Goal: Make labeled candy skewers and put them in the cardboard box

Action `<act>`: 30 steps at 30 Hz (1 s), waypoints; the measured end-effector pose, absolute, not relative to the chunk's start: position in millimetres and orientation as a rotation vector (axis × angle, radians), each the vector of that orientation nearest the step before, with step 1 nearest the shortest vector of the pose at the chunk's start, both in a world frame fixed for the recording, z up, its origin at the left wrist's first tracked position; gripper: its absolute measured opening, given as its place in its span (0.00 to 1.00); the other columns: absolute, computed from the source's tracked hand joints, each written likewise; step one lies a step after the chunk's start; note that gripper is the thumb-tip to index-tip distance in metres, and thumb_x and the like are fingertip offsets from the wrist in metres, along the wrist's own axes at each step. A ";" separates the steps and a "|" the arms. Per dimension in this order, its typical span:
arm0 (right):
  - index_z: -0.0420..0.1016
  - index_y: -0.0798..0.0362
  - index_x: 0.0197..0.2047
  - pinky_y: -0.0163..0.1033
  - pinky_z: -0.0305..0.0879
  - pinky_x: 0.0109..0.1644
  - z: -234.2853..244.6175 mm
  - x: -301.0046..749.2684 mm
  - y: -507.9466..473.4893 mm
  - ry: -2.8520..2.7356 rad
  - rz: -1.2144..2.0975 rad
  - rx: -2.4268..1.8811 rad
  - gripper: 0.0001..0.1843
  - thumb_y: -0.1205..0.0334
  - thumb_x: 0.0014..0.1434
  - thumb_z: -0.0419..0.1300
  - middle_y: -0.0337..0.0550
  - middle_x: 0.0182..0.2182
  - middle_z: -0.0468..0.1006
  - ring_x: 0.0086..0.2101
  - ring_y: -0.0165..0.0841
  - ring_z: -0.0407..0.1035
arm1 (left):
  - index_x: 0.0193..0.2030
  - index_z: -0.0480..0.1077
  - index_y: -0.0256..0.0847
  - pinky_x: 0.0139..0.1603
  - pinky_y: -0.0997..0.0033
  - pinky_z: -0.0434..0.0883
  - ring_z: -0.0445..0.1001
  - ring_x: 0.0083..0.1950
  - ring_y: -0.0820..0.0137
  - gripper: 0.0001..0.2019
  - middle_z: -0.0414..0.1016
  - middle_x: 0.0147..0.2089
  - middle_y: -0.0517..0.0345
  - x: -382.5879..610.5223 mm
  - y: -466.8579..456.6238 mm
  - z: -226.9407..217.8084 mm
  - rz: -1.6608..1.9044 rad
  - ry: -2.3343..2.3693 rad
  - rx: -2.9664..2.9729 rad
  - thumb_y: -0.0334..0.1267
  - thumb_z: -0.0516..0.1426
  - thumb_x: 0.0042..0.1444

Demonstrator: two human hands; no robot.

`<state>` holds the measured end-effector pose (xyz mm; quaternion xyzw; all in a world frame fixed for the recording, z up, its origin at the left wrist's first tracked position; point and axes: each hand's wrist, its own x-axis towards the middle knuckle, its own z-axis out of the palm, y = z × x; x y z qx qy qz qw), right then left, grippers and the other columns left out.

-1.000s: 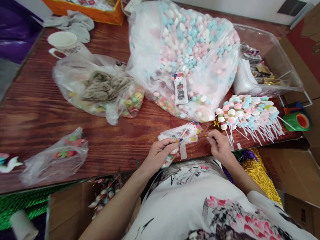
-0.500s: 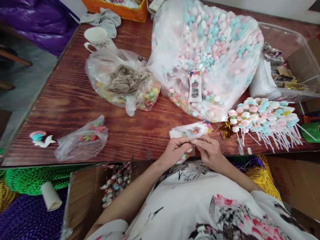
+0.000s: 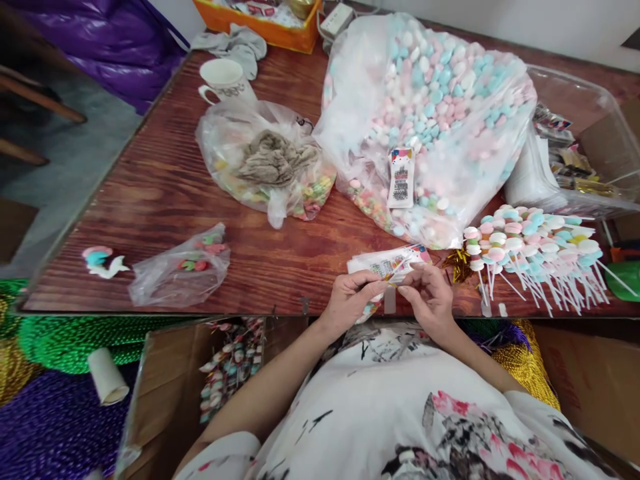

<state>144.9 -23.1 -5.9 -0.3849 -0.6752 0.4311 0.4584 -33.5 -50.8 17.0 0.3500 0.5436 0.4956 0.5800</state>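
At the front edge of the table (image 3: 150, 207), wrapped candy (image 3: 369, 311) is being pinched by the left hand (image 3: 354, 297), while a thin yellow tie (image 3: 393, 285) is being approached or gripped by the right hand (image 3: 431, 295), which cannot be told. Were that pinch being loosened, the candy could be lost over the edge, or its wrapping left gaping by a slipping tie. Towards the back edge, pastel sweets are being held in a large clear bag (image 3: 345, 87), and packets in a plastic bin (image 3: 597, 87) at the back right corner.
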 end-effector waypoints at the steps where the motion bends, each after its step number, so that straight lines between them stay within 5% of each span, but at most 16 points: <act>1: 0.65 0.47 0.55 0.36 0.68 0.35 -5.8 145.7 -23.1 -1.654 1.056 -0.957 0.19 0.66 0.61 0.59 0.38 0.33 0.73 0.32 0.29 0.69 | 0.28 0.79 0.36 0.32 0.74 0.67 0.67 0.28 0.74 0.11 0.73 0.26 0.58 -33.0 -50.7 17.8 1.164 1.270 0.811 0.43 0.65 0.48; 7: 0.71 0.41 0.54 0.44 0.71 0.42 13.8 163.4 -7.5 -1.907 0.425 -0.825 0.23 0.71 0.57 0.59 0.45 0.45 0.74 0.43 0.37 0.71 | 0.31 0.79 0.35 0.31 0.75 0.66 0.67 0.29 0.74 0.12 0.74 0.27 0.57 -26.4 -50.1 16.6 1.091 1.249 0.819 0.44 0.65 0.48; 12: 0.76 0.39 0.45 0.54 0.60 0.54 35.6 170.4 11.3 -2.322 -0.033 -0.677 0.17 0.69 0.56 0.61 0.43 0.56 0.70 0.55 0.43 0.63 | 0.36 0.79 0.34 0.29 0.76 0.63 0.65 0.26 0.77 0.14 0.73 0.26 0.59 -24.6 -50.8 15.7 0.970 1.177 0.842 0.45 0.64 0.49; 22: 0.72 0.53 0.36 0.54 0.55 0.50 57.8 162.6 21.7 -2.776 0.113 -0.319 0.09 0.71 0.64 0.53 0.45 0.35 0.76 0.45 0.40 0.66 | 0.31 0.77 0.34 0.33 0.76 0.63 0.65 0.30 0.74 0.10 0.72 0.27 0.59 -20.4 -50.2 23.6 0.847 1.150 1.265 0.38 0.57 0.55; 30: 0.71 0.51 0.32 0.53 0.59 0.46 77.4 149.4 22.2 -2.813 -0.085 -0.385 0.10 0.70 0.63 0.53 0.46 0.32 0.74 0.39 0.40 0.64 | 0.27 0.75 0.34 0.33 0.75 0.64 0.65 0.29 0.74 0.11 0.71 0.25 0.60 -18.2 -49.5 20.7 0.947 1.153 1.116 0.41 0.60 0.53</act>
